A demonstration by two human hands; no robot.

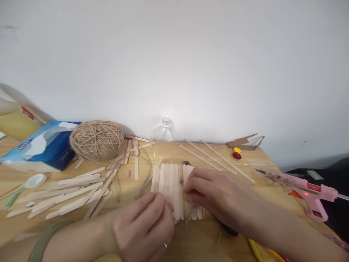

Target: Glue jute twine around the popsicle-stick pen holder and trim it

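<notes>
A panel of wooden craft sticks (171, 182), laid side by side, sits on the table in front of me. My left hand (148, 223) is closed at its lower left edge, fingers pressed together, and its fingertips are partly hidden. Over the panel's right side, my right hand (208, 189) has its fingers curled down and gripping there; the palm hides what lies beneath. Clear stringy bits (192, 214) show on the panel's lower right part, beside the right fingers. A dark object (229, 228) lies partly under my right wrist.
Loose craft sticks (73, 193) lie scattered at left, near a twine ball (96, 140) and a blue tissue pack (51, 145). Behind stands a clear bottle top (165, 129). Glue sticks (226, 160) lie right of it. A pink glue gun (311, 194) with a lit light rests far right.
</notes>
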